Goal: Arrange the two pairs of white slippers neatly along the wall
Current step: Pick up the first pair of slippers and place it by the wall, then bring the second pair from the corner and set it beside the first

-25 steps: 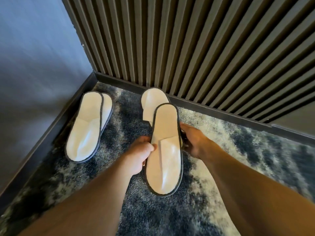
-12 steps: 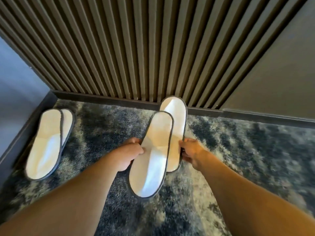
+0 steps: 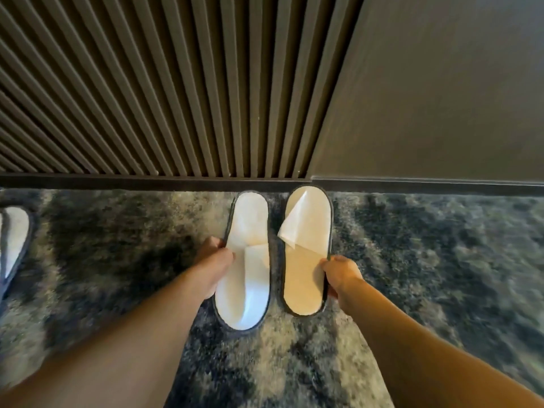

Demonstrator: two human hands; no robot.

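Two white slippers with dark trim lie side by side on the carpet, one end of each near the wall. My left hand [image 3: 214, 266] grips the left edge of the left slipper [image 3: 247, 231]. The right slipper [image 3: 309, 278] has its strap folded askew across the sole, and my right hand [image 3: 338, 275] pinches its right edge. At the far left edge of the view, the other pair [image 3: 13, 240] lies stacked and is cut off by the frame.
A dark slatted wall panel [image 3: 176, 83] and a plain dark panel [image 3: 441, 98] rise behind a black baseboard [image 3: 147, 181]. The floor is mottled blue-grey carpet [image 3: 426, 260].
The two slippers, overlapped before, now lie apart and parallel by the baseboard. The view has swung right, pushing the other pair to the left edge.
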